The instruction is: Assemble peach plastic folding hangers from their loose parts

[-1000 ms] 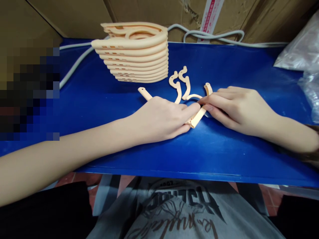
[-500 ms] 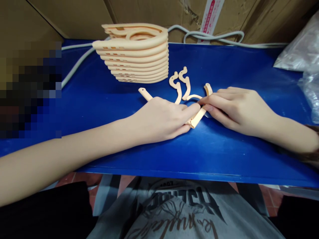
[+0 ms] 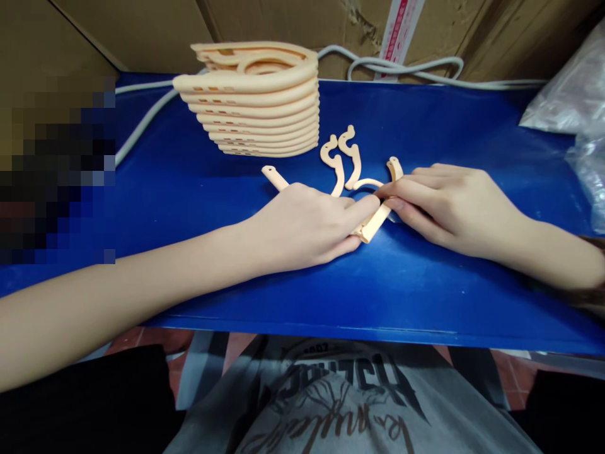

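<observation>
My left hand is closed on a cream plastic hanger piece, whose flat end sticks out past its fingertips. From the other side, my right hand pinches the same piece between thumb and fingers. A curved, forked tip rises beside the right fingers; whether it joins the held piece is hidden. Behind my left hand another cream arm end with a small hole pokes out. Two cream hanger hooks lie on the blue table just beyond my hands.
A tall stack of cream hanger parts stands at the back left of the blue table. White cables run along the cardboard behind. A clear plastic bag lies at the right. A blurred patch covers the far left.
</observation>
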The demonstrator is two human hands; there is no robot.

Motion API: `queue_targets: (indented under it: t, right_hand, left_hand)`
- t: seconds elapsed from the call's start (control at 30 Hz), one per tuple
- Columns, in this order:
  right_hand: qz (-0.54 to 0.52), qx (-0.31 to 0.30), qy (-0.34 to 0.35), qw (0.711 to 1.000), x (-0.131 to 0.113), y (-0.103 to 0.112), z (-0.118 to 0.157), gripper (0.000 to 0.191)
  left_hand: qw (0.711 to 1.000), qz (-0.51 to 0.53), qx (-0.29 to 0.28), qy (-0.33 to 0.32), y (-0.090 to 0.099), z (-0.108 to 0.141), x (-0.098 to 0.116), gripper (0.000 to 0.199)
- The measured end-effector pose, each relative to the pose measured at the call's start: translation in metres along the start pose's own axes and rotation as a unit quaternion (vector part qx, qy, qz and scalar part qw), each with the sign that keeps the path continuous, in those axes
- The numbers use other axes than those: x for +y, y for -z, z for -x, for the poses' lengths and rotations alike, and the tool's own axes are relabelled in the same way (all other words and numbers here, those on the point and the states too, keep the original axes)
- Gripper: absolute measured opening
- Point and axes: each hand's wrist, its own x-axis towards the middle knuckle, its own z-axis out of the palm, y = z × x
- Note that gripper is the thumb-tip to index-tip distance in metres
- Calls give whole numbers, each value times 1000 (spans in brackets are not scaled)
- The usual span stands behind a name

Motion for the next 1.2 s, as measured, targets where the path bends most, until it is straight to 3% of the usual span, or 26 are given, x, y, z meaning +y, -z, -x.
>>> queue_targets:
  t: [0.17, 0.57, 0.8, 1.2]
  right_hand:
    - [9, 9, 12, 1000, 0, 1, 1, 44]
    - [2, -1, 2, 1000, 0, 1, 0, 43]
    - [-6, 22, 20, 1000, 1, 0, 1, 42]
    - [-10, -5, -3, 1000, -1, 2, -1, 44]
  left_hand:
    - [1000, -4, 28, -4, -1, 0, 0, 28]
    - [1000, 6, 24, -6, 0, 0, -1, 30]
    - [1000, 2, -24, 7, 5, -3, 1, 34]
    - [997, 11, -71, 14, 7, -4, 0, 44]
